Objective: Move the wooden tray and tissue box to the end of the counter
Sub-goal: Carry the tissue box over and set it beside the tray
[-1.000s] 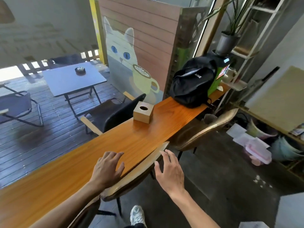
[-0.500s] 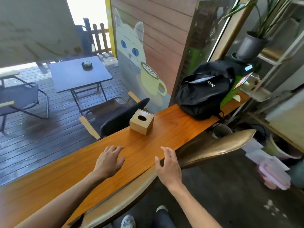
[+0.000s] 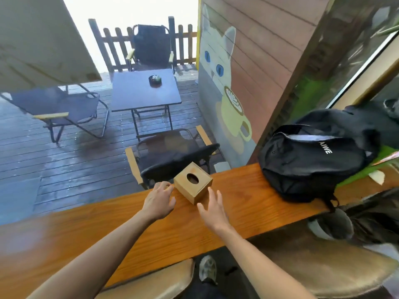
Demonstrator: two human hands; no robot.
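Note:
A small wooden tissue box (image 3: 193,182) with an oval hole in its top stands on the long orange-brown counter (image 3: 241,203), near its far edge. My left hand (image 3: 158,200) hovers just left of the box, fingers spread and empty, fingertips almost at its left corner. Just right of the box's near corner is my right hand (image 3: 212,209), also with fingers apart, holding nothing. Neither hand clearly touches the box. No wooden tray is in view.
A black backpack (image 3: 313,156) lies on the counter to the right of the box. Tan chair backs (image 3: 151,283) sit below the near edge. Beyond the counter are a black chair (image 3: 172,156), a dark table (image 3: 144,89) and a wet deck.
Both hands have reached forward along the counter from its near edge to either side of the tissue box. The view has moved closer to the counter and turned left.

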